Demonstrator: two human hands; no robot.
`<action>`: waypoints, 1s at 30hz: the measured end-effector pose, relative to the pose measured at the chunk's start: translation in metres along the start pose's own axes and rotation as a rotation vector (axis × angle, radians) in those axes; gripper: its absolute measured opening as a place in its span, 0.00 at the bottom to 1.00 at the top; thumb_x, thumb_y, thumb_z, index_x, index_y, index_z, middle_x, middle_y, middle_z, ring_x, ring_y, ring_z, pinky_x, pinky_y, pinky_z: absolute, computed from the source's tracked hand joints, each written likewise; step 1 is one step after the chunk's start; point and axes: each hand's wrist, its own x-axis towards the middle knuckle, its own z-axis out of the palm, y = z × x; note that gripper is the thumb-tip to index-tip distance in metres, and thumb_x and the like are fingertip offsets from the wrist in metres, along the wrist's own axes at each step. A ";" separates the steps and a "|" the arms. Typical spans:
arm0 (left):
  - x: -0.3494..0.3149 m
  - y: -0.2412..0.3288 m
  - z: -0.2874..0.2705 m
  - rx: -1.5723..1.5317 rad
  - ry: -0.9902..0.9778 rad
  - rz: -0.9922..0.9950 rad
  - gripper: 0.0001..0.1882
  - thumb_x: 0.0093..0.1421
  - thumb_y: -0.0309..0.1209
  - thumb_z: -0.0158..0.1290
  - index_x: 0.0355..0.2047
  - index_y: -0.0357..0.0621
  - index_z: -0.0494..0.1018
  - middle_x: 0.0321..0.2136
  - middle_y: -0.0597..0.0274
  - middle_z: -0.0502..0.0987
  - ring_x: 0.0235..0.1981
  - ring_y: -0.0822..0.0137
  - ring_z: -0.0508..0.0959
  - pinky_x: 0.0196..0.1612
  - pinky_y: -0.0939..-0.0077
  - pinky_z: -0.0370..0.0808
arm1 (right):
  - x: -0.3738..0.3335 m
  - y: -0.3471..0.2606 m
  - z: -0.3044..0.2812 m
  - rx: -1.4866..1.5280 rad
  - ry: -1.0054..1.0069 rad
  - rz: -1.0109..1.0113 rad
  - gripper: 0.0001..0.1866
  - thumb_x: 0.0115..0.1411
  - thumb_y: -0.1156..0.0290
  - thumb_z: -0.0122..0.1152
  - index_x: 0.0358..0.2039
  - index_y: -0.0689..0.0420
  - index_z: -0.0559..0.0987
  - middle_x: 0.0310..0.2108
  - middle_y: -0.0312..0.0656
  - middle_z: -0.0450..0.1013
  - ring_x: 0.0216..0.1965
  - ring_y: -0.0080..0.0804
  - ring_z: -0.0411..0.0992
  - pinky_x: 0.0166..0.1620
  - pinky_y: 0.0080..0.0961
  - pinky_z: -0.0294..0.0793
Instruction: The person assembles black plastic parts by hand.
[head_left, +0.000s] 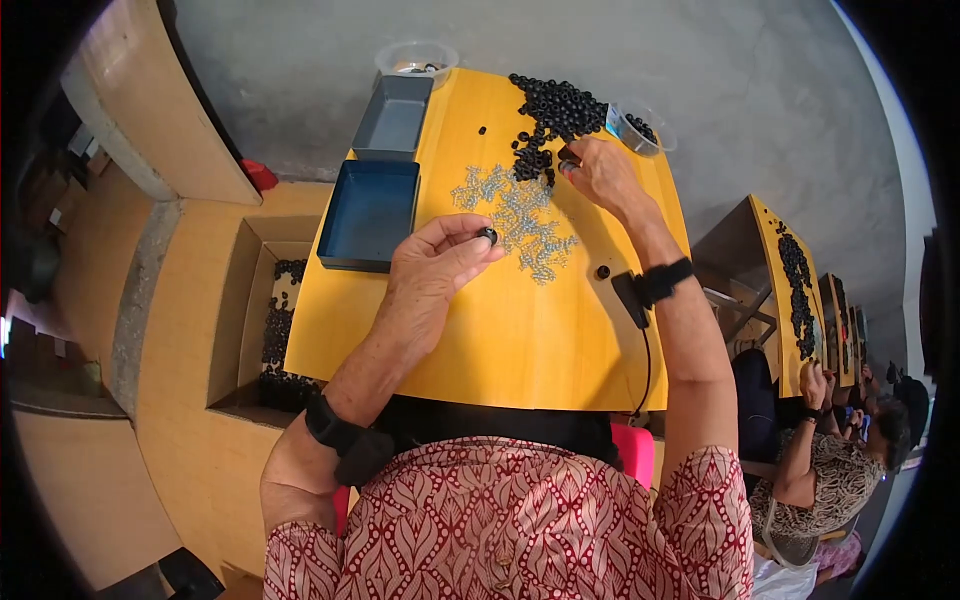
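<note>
Pinched between the thumb and fingertips of my left hand (430, 265) is a small black round part (487, 235), held above the table's middle. My right hand (603, 175) reaches farther out to the right, its fingers closed beside the heap of black round parts (560, 108). Something dark shows at those fingertips, but its kind is hard to make out. Between the hands spreads a scatter of small silvery metal pieces (525, 215). One lone black part (603, 272) lies to the right of them, another (482, 130) toward the far side.
A dark blue tray (368, 262) and a grey tray (420, 115) line the yellow table's (500, 350) left edge. Clear bowls stand at far left (416, 50) and far right (668, 140). Left below is a cardboard box (232, 310) of black parts. Others work at right-hand tables (770, 260).
</note>
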 end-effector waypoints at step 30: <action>0.001 -0.007 0.001 0.035 -0.007 0.001 0.13 0.58 0.23 0.55 0.44 0.34 0.72 0.39 0.56 0.76 0.41 0.64 0.79 0.49 0.75 0.76 | 0.038 0.001 0.045 -0.012 -0.152 0.441 0.22 0.49 0.61 0.69 0.39 0.64 0.79 0.36 0.55 0.77 0.41 0.48 0.76 0.44 0.37 0.74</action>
